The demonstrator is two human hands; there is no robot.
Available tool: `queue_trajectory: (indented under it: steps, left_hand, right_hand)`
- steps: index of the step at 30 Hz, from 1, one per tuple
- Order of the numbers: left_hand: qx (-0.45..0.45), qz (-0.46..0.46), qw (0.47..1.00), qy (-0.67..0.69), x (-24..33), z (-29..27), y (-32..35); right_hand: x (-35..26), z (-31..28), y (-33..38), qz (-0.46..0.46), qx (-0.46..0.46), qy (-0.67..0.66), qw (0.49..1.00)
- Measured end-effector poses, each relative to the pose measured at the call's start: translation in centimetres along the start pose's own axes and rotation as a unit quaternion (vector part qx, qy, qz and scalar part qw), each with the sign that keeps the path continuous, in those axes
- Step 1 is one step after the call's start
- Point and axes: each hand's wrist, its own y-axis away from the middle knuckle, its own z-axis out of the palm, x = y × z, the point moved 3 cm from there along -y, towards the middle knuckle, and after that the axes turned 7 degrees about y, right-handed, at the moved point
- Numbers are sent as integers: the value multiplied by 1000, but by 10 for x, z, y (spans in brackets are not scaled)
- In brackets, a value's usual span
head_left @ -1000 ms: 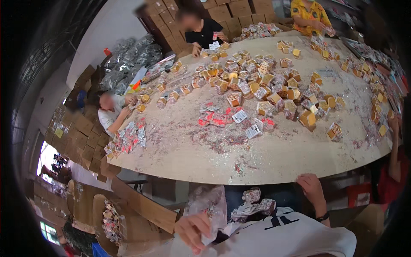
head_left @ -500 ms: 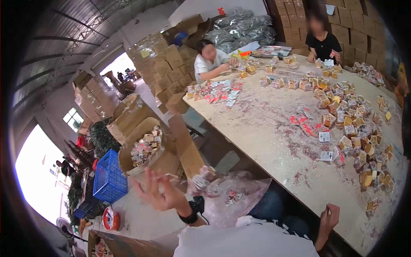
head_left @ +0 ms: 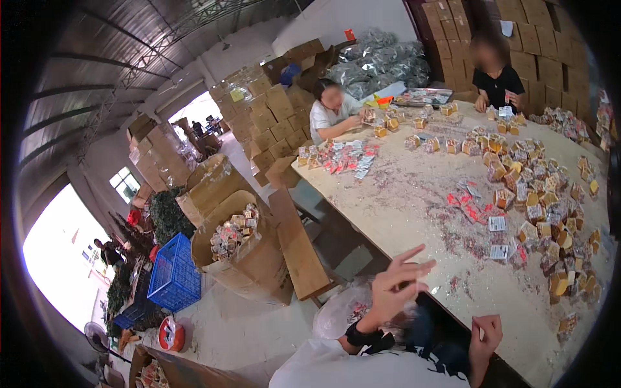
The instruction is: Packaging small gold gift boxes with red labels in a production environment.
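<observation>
The left hand [head_left: 393, 290] is being held up, open with fingers spread, by the near edge of a broad, pale wooden table [head_left: 388, 213]. The right hand [head_left: 485, 339] is being held lower at that edge with bent fingers; whether anything is being gripped there cannot be told. Behind the left wrist, below the tabletop, a crinkled clear plastic bag [head_left: 333, 317] holding small red and white bits is being partly hidden. Flat red-and-white cards [head_left: 467, 208] and a heap of gold-and-white, house-shaped pieces in clear wrapping [head_left: 558, 282] are being supported by the table. Small wrapped pieces [head_left: 226, 239] are being held in an open brown cardboard box [head_left: 249, 278] on the left, near a blue plastic lattice crate [head_left: 169, 271].
</observation>
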Motion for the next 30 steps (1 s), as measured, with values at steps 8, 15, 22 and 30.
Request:
queue_trajectory:
  steps: [8, 15, 22, 30]
  left_hand:
    - [-292, -53, 936, 191, 4, 50, 19]
    - [-304, -76, 938, 147, -5, 70, 35]
    - [-378, -49, 920, 90, -31, 104, 37]
    - [-391, -36, 917, 66, -40, 123, 24]
  right_hand:
    - [-61, -45, -31, -132, -63, 39, 988]
    - [-68, -30, -39, -177, -61, 2, 982]
    - [-48, -31, -36, -67, -26, 68, 995]
    - [-49, -35, -52, 19, -47, 171, 984]
